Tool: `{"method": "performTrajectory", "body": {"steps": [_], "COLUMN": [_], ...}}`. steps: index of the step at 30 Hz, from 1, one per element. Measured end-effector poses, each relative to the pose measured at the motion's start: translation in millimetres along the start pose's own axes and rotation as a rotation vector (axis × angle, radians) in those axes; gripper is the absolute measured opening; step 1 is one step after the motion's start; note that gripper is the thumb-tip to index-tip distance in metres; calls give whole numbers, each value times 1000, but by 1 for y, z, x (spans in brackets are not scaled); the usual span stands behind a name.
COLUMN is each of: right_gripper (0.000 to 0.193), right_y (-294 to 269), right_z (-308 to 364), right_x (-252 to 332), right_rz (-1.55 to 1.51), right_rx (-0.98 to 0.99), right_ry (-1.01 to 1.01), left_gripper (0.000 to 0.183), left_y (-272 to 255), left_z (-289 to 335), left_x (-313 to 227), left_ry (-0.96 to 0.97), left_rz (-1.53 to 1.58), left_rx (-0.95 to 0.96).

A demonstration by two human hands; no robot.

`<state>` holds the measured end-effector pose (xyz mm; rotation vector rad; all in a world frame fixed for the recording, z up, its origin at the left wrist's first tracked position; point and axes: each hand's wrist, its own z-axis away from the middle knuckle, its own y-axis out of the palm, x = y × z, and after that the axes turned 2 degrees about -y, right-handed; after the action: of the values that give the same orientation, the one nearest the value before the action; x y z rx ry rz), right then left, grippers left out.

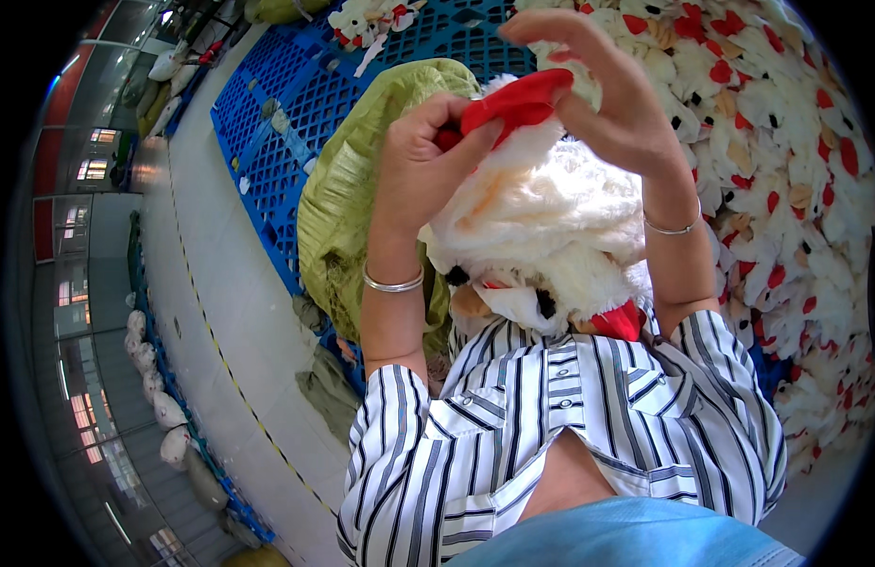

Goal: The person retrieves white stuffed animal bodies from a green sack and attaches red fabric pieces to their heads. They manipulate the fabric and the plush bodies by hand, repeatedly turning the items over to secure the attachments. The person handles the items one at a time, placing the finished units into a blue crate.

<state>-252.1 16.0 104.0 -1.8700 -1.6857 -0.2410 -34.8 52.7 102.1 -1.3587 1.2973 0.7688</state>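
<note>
A red fabric piece (pixel 524 102), part of a white plush skin, is pinched between the thumb and fingers of my left hand (pixel 428 156). My right hand (pixel 619 109) is raised at the other end of the red piece. Its fingers are curved and spread, with the thumb close to the red edge; whether it touches cannot be made out. Below both hands, fluffy white plush skins (pixel 560 203) are heaped against my front, with black and tan patches and a red part (pixel 619 321) showing near my shirt.
A yellow-green woven sack (pixel 362 161) stands left of the plush heap. Blue plastic pallets (pixel 267 104) lie behind it. A large pile of white plush skins with red parts (pixel 768 189) fills the right side. Pale floor (pixel 211 283) runs along the left, with several filled sacks (pixel 168 411) beyond.
</note>
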Motion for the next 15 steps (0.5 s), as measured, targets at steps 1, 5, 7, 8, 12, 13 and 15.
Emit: {"method": "performTrajectory", "body": {"steps": [1, 5, 7, 8, 12, 13, 15], "right_gripper": [27, 16, 22, 27, 19, 21, 20], "right_y": [4, 1, -13, -19, 35, 50, 63], "right_z": [-4, -4, -3, -5, -8, -10, -16], "right_x": [12, -2, -21, -26, 5, 14, 25], "right_rz": [14, 126, 254, 223, -151, -113, -101], "right_rx": [35, 94, -70, -75, 0, 27, 193], "right_ry": [16, 344, 274, 172, 114, 90, 174], "left_gripper": [10, 18, 29, 33, 47, 47, 47], "left_y": [1, -19, -36, -37, -34, -29, -23], "left_z": [-1, -4, -11, -12, -22, -27, -28], "left_x": [1, 8, 0, -4, -8, -7, -10], "left_ry": [-7, 132, 185, 176, 167, 192, 222], "left_rz": [5, 211, 62, 109, 281, 311, 337], "left_rx": [21, -110, -345, -414, -348, -327, -307]}}
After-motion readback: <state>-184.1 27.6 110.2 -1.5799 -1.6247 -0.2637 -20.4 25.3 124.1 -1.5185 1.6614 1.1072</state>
